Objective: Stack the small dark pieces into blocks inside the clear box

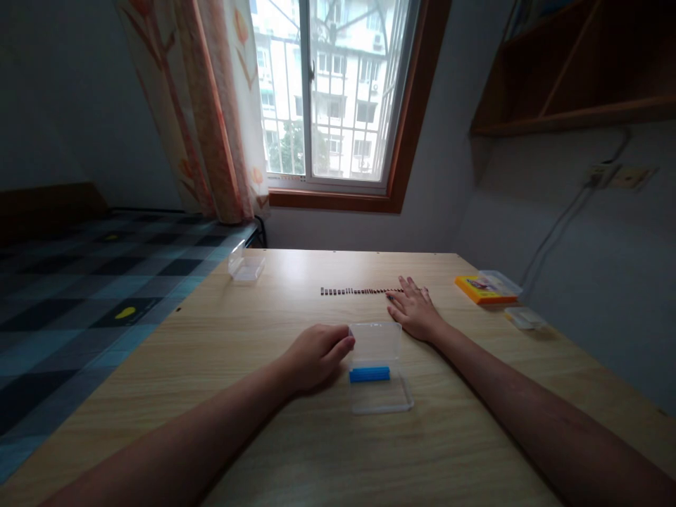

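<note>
My left hand is closed at the left edge of a clear plastic box, thumb and fingers on its raised lid. Inside the box's lower half lies a blue bundle of thin strips or sticks. Beyond the box, a long row of small dark pieces runs across the table. My right hand lies over the right end of this row, palm down with fingers spread. It hides some of the pieces there; whether a fingertip touches one I cannot tell.
Another open clear box stands at the table's far left. At the right edge lie an orange-yellow box and a small clear case. A checked bed adjoins the wooden table on the left.
</note>
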The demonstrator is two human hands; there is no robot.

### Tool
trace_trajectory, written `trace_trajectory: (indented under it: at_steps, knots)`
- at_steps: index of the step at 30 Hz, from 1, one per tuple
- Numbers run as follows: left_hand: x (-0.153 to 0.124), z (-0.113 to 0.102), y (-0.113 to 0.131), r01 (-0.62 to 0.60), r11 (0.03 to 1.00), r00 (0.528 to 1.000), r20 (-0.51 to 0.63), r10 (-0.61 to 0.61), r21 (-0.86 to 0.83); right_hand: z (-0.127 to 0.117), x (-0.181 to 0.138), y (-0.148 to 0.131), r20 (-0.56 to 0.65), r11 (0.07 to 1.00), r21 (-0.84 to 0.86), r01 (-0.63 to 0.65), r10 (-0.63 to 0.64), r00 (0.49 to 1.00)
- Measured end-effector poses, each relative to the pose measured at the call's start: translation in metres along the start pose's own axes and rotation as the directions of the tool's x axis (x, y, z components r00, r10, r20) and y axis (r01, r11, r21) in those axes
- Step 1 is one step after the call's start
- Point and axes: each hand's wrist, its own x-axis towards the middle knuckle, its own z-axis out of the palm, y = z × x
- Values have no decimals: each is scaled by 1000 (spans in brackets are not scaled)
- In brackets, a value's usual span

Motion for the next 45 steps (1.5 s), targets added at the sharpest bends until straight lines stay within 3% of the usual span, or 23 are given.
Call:
trace_trajectory:
  at_steps: [6,13,19,24,33,39,42,45]
  knots:
    - [-1,0,0,5,1000,1000,2,-5,3,-3,-5,0,-28,994,29,102,-101,994]
    - [-1,-1,1,9,1000,1000,3,-9,2,0,-4,2,-68,993,21,120,-118,991]
    - [-1,0,-1,8,1000,1000,3,-8,-4,9,-2,12,-272,980,49,192,-172,947]
    - [-1,0,-1,5,1000,1000,7,-5,-2,8,-5,16,-318,973,45,225,-199,927]
    - [-2,1,-4,-6,1000,1000,11,6,-10,-24,-24,15,-271,968,5,251,-240,932]
    - [-3,0,-2,3,1000,1000,6,-3,-18,-73,-47,9,-443,945,146,292,-201,874]
    - [-2,1,-2,3,1000,1000,12,-3,-14,-95,-75,-8,-356,887,351,299,-169,919]
    - [-1,2,-2,3,1000,1000,13,-3,-11,-102,-100,-30,-150,797,508,327,-292,945]
